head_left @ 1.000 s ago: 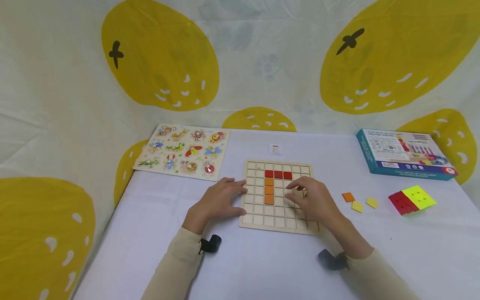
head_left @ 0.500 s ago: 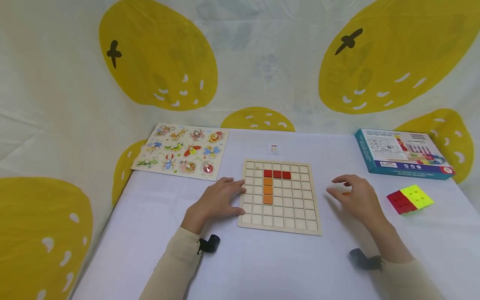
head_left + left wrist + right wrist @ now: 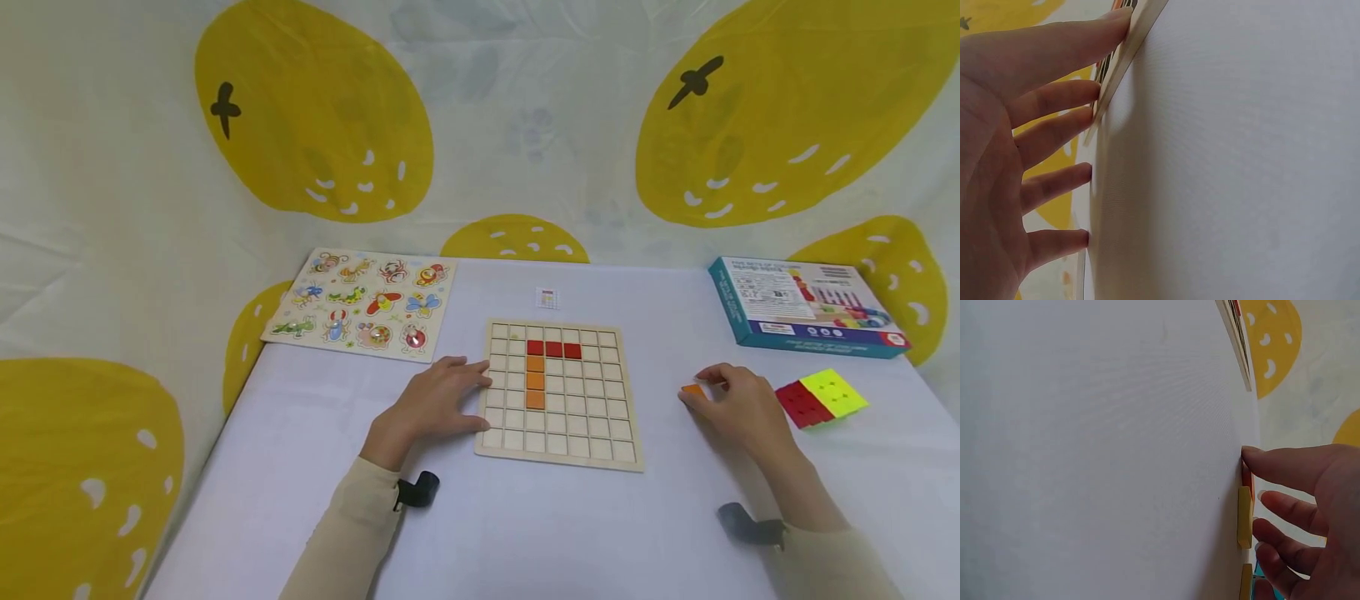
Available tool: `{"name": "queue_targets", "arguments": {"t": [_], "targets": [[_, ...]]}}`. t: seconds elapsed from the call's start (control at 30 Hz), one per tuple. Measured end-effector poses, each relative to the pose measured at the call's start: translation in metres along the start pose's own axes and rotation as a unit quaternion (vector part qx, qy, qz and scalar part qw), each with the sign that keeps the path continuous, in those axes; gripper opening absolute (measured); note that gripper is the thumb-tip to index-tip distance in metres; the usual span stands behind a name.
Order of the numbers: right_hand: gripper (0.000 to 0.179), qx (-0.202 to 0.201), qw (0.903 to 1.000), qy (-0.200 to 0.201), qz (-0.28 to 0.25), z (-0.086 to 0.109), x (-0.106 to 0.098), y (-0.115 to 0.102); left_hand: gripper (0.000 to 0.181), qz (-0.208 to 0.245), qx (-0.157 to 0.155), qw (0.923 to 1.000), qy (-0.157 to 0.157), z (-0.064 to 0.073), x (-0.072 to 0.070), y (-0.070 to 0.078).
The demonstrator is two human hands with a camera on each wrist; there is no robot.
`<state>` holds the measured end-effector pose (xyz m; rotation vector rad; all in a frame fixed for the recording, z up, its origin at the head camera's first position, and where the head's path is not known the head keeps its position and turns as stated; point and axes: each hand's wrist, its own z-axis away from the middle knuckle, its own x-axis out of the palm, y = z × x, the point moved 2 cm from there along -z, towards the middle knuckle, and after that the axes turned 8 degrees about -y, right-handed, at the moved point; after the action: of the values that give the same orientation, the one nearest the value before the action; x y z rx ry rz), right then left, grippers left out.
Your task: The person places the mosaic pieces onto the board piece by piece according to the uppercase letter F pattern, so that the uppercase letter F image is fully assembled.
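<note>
The thumb and index finger of my right hand (image 3: 742, 408) pinch a small orange tile (image 3: 693, 390) low over the cloth. In the right wrist view the thumb touches the orange tile's (image 3: 1247, 479) edge, and a yellow tile (image 3: 1244, 517) lies right beside it. A second yellow tile (image 3: 1245, 584) shows lower down. Spread fingers of my left hand (image 3: 431, 404) rest at the left edge of a wooden grid board (image 3: 558, 459). Seated in the board are a row of red tiles (image 3: 553, 349) and a column of orange tiles (image 3: 535, 381).
A small printed card (image 3: 547, 298) lies behind the board. An insect puzzle board (image 3: 360, 304) is at the back left. To the right are a red-and-yellow cube (image 3: 821, 400) and a flat box (image 3: 810, 308). White cloth (image 3: 570, 533) covers the table.
My right hand has moved right from over the grid board to the loose tiles, and its fingers have come down around the orange tile. The left hand stays at the board's edge.
</note>
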<state>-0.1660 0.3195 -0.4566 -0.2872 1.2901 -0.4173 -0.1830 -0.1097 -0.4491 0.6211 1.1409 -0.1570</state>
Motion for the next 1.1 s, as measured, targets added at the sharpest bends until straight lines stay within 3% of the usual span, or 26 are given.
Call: {"name": "queue_targets", "arguments": {"t": [0.3, 0.63, 0.87, 1.1], "targets": [[0.07, 0.034, 0.9992, -0.022, -0.003, 0.005, 0.0, 0.003, 0.061, 0.007, 0.003, 1.0, 0.002, -0.001, 0.001, -0.001], [0.064, 0.048, 0.9981, -0.033, -0.021, 0.009, 0.001, -0.001, 0.062, 0.005, 0.005, 1.0, 0.002, -0.001, 0.002, -0.002], [0.063, 0.034, 0.9986, 0.007, -0.04, 0.007, -0.003, -0.008, 0.061, 0.004, 0.009, 0.9999, 0.003, 0.0, 0.003, -0.002], [0.04, -0.015, 0.9941, 0.082, -0.069, 0.007, -0.014, -0.024, 0.061, 0.008, 0.004, 0.9999, 0.006, 0.001, 0.001, 0.0]]}}
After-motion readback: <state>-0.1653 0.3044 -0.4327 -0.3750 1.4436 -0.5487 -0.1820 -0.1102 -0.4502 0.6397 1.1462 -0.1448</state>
